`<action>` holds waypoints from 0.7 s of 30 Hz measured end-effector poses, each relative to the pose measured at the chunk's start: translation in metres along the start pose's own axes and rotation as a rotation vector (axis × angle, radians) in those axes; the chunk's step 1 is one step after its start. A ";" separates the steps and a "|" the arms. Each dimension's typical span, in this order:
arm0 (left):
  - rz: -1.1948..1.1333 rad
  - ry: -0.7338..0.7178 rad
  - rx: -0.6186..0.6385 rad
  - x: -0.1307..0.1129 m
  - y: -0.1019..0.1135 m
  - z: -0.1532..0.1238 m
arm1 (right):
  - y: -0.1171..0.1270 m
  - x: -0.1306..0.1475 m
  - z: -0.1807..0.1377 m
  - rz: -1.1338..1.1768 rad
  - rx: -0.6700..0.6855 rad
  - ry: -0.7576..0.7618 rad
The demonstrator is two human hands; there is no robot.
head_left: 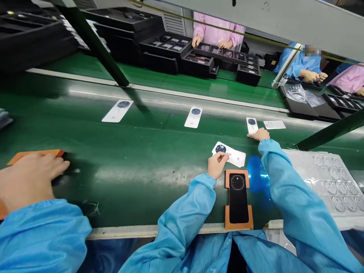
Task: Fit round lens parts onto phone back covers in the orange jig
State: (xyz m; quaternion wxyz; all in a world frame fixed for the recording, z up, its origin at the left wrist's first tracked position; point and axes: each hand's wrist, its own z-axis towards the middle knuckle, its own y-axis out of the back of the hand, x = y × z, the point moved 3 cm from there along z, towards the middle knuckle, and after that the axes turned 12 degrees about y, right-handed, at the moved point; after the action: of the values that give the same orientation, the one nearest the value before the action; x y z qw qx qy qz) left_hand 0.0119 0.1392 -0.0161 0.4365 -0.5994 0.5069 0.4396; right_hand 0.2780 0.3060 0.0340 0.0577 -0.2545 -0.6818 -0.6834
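Observation:
My left hand (217, 165) is closed in a pinch at the edge of a white phone-shaped card (236, 157) with a dark round camera print. This card overlaps another like it. Farther right, my right hand (259, 134) has its fingers bent onto the lower end of a second white card (251, 122) with a dark circle. Below my left hand lies a black phone back panel (238, 201) with an octagonal camera ring, seated in an orange fixture (247, 218). A shiny blue film or reflection (258, 176) shows beside it.
More white cards (193, 117) lie along the green bench. At right is a clear tray (308, 178) of several round parts. A co-worker's hand (31, 172) rests on another orange fixture (42, 152). Green posts (96, 45) rise from the bench; black trays (162, 62) and people are behind.

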 end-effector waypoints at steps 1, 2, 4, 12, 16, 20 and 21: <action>0.026 -0.014 -0.007 -0.001 0.001 -0.001 | 0.000 0.004 0.004 -0.031 0.025 -0.014; 0.052 -0.030 -0.013 -0.002 0.001 -0.002 | 0.002 0.007 0.006 -0.055 0.050 -0.021; 0.098 -0.072 -0.024 -0.004 0.003 -0.003 | 0.010 0.011 0.006 -0.093 0.084 -0.011; 0.450 -0.555 -0.278 -0.031 0.014 -0.022 | 0.051 0.054 -0.086 -0.131 0.058 0.512; 0.930 -0.945 -0.330 -0.054 -0.003 -0.054 | 0.069 0.052 -0.202 -0.116 0.065 1.103; 0.830 -0.989 0.148 -0.059 -0.020 -0.084 | 0.104 0.017 -0.278 -0.103 -0.200 1.402; 0.742 -0.906 0.180 -0.058 -0.019 -0.089 | 0.113 0.001 -0.280 -0.095 -0.268 1.327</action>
State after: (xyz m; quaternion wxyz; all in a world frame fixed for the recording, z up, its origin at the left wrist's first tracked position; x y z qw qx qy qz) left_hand 0.0322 0.0684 0.0623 0.4756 -0.0952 0.4810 0.7303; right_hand 0.2502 0.0298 0.1531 0.4017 0.2440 -0.4220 -0.7752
